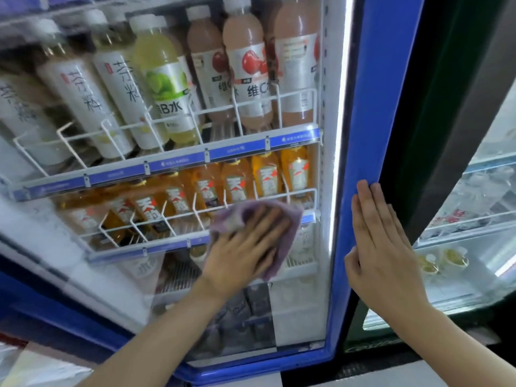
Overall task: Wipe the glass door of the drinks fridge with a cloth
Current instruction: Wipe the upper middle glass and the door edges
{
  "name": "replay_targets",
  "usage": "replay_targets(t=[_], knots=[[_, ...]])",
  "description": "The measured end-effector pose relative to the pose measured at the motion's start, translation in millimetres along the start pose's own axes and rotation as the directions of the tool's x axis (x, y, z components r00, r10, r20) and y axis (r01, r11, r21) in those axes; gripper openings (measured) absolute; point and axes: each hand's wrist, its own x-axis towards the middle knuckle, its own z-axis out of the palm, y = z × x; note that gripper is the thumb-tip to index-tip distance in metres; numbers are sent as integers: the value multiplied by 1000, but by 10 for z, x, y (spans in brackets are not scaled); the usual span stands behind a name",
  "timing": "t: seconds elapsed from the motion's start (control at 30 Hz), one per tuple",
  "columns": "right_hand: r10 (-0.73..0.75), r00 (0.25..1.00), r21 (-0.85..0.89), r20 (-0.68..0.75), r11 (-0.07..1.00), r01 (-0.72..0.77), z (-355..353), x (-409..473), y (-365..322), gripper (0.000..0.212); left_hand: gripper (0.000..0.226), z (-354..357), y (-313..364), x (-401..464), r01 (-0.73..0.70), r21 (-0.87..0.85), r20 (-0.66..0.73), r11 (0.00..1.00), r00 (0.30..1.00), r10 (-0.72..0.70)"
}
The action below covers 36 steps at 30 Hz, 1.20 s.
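While both hands are up against the fridge, the scene reads as follows.
Glass door [117,247]: it fills most of the view, its pane set in a blue frame [360,135] that runs down its right edge and along the bottom.
Shelves behind the glass door: pale tea and pink juice bottles [245,65] stand high behind the pane, orange bottles [265,174] in a row below them.
Second fridge [460,233]: just right of the glass door, lit inside.
Right hand [382,247]: flat on the door's blue frame, fingers straight and close together, holding nothing.
Left hand [245,252]: fingers spread and straight, pressing on the cloth.
Cloth [282,247]: purple, crumpled, flat on the glass door's lower right part, under the left hand.
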Motion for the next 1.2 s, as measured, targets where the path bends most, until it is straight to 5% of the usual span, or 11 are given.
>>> replay_targets(t=[0.1, 0.2, 0.4, 0.57, 0.8, 0.9, 1.2], knots=[[-56, 998, 5, 5, 998, 56, 9, -6, 109, 82, 65, 82, 313, -273, -11, -116, 136, 993, 990, 27], [-87, 996, 13, 23, 996, 86, -33, 0, 220, 77, 63, -42, 264, -231, -9, -61, 155, 998, 988, 19], [-14, 1000, 109, 1, 994, 13, -165, 48, 272, 74, 60, -553, -136, 816, 212, 48, -93, 976, 974, -207], [20, 1000, 157, 9, 987, -21, -230, 35, 286, 79, 66, -621, -49, 1529, 242, 55, -179, 969, 957, -229], [8, 999, 171, 53, 985, -17, -153, -224, 366, 77, 70, -60, 622, 558, 38, -10, 129, 999, 991, -36], [-13, 997, 182, 77, 983, -1, -158, -332, 396, 78, 74, -44, 666, 416, 54, -14, 190, 998, 980, -50], [45, 998, 229, 41, 972, -54, -241, -398, 368, 85, 64, -419, 137, 1293, 270, 59, -155, 961, 954, -258]])
